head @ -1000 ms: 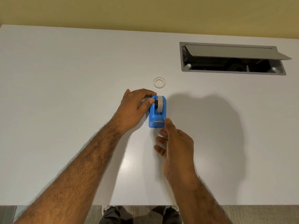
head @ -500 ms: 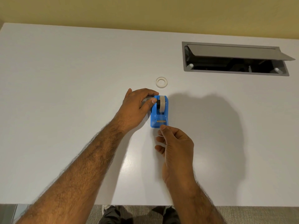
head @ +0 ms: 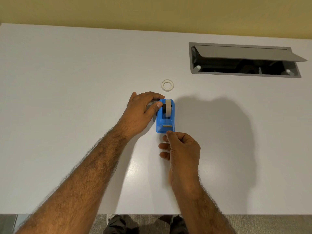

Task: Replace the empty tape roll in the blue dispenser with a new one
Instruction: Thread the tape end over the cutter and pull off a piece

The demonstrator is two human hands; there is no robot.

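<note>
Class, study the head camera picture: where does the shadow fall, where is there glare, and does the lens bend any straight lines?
Head view: a large soft shadow falls right of the blue dispenser; a pale glare patch lies on the table between the forearms; the table's far edge bows slightly; focus looks sharp.

One blue dispenser (head: pixel 165 121), two tape rolls (head: pixel 168 110) (head: pixel 167 85), two hands (head: pixel 141 112) (head: pixel 183 151), one table (head: pixel 67 81)

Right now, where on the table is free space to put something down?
Bare: the whole table left of the left hand, and the stretch right of the blue dispenser, below the open cable hatch. Crowded: the centre, from the empty ring to the right hand.
</note>
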